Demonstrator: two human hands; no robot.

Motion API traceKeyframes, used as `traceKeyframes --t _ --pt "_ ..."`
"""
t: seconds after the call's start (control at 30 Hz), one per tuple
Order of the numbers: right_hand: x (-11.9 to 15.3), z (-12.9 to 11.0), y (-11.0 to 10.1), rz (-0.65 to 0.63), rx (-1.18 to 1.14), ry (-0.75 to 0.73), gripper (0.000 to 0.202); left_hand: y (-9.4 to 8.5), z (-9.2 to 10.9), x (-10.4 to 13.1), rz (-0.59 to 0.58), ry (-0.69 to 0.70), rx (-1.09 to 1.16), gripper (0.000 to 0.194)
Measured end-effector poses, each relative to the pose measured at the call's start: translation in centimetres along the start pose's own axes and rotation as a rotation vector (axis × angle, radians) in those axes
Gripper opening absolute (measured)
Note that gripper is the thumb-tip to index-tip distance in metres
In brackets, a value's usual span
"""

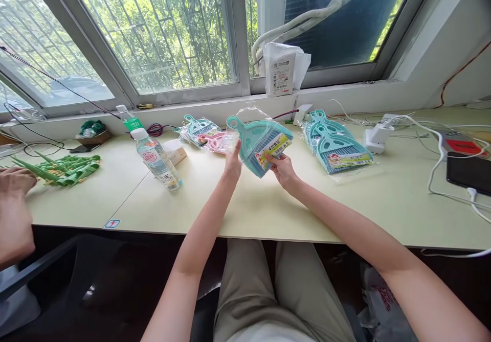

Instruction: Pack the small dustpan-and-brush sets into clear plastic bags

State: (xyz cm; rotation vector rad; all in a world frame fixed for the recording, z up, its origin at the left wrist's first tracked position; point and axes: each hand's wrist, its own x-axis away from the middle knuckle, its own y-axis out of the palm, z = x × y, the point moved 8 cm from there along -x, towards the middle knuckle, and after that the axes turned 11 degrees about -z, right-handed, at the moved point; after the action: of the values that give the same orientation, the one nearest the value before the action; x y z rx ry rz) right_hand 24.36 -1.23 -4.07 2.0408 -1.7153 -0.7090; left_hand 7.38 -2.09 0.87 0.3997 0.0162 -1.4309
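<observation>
Between my hands, above the table, is a turquoise mini dustpan and brush set (253,135) in clear plastic with a yellow label. My left hand (232,164) grips its left side, thumb up. At the lower right, my right hand (283,169) pinches the set near the label. To the right lie more wrapped turquoise dustpan sets (337,142), overlapping each other. Behind my left hand are a pink wrapped set (218,141) and another turquoise wrapped set (197,127), the pink one partly hidden.
Two plastic bottles, the nearer one (157,160), stand left on the table (307,214). A co-worker's hand (17,181) is by green folded strips (65,171). White cables, a plug adapter (378,137) and a black phone (468,172) lie right. A tissue pack (282,73) sits on the sill.
</observation>
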Motion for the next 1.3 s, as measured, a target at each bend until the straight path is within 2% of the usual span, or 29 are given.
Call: traceKeyframes --t 0.07,0.13,0.2,0.27,0.33,0.37,0.43,0.5,0.53,0.57,0.6,0.63,0.7,0.73,0.77,0.8,0.9,1.13,1.3 --pt "0.2 -0.5 0.2 0.037 0.013 -0.036 0.032 3.3 -2.9 1.0 -0.185 -0.172 0.262 0.054" --pt "0.3 -1.7 -0.2 0.113 0.041 -0.121 0.027 5.8 -5.1 2.6 -0.223 -0.225 0.374 0.049" --pt "0.2 -3.1 -1.1 0.188 0.079 -0.184 0.023 8.5 -6.8 4.3 -0.358 -0.261 0.379 0.044" --pt "0.0 -3.8 -2.0 0.247 0.107 -0.188 0.025 10.1 -7.6 5.4 -0.501 -0.298 0.288 0.042" --pt "-0.2 -4.0 -2.8 0.28 0.114 -0.168 0.028 10.0 -7.4 5.4 -0.562 -0.278 0.14 0.047" --pt "-0.3 -3.9 -3.0 0.281 0.115 -0.166 0.029 9.4 -6.8 4.9 -0.539 -0.241 0.056 0.052" --pt "-0.4 -3.6 -3.0 0.256 0.122 -0.175 0.029 6.9 -4.9 3.7 -0.364 -0.135 -0.148 0.066" --pt "-0.2 -3.1 -2.7 0.23 0.124 -0.168 0.026 3.9 -1.7 3.0 -0.08 0.036 -0.43 0.077" --pt "-0.1 -2.7 -2.6 0.224 0.123 -0.156 0.026 3.0 0.2 3.1 0.028 0.147 -0.596 0.077" --pt "0.0 -2.3 -2.4 0.217 0.121 -0.142 0.026 2.8 2.0 3.3 0.067 0.267 -0.765 0.072" --pt "0.1 -2.0 -2.2 0.207 0.119 -0.131 0.027 3.5 3.3 3.6 0.024 0.388 -0.922 0.065" --pt "0.2 -1.6 -1.9 0.187 0.119 -0.125 0.028 4.6 4.0 3.8 -0.093 0.496 -1.054 0.056" --pt "0.4 -1.0 -1.2 0.126 0.127 -0.126 0.03 6.9 3.6 4.6 -0.403 0.638 -1.224 0.041" --pt "0.4 -0.8 -1.0 0.101 0.133 -0.123 0.029 7.6 3.0 5.0 -0.525 0.674 -1.272 0.037" --pt "0.4 -0.5 -0.9 0.088 0.141 -0.114 0.028 8.1 2.4 5.2 -0.598 0.688 -1.308 0.035" --pt "0.5 -0.2 -0.9 0.09 0.15 -0.104 0.028 8.3 1.9 5.3 -0.63 0.687 -1.338 0.034" --pt "0.5 0.1 -1.4 0.125 0.185 -0.085 0.032 8.6 0.9 5.2 -0.621 0.67 -1.402 0.029" --pt "-0.1 -0.1 -1.7 0.117 0.215 -0.086 0.043 8.6 1.3 4.8 -0.55 0.604 -1.386 0.035" --pt "-0.1 0.2 -3.4 0.227 0.205 -0.039 0.038 10.1 -0.6 5.6 -0.689 0.544 -1.17 0.046"
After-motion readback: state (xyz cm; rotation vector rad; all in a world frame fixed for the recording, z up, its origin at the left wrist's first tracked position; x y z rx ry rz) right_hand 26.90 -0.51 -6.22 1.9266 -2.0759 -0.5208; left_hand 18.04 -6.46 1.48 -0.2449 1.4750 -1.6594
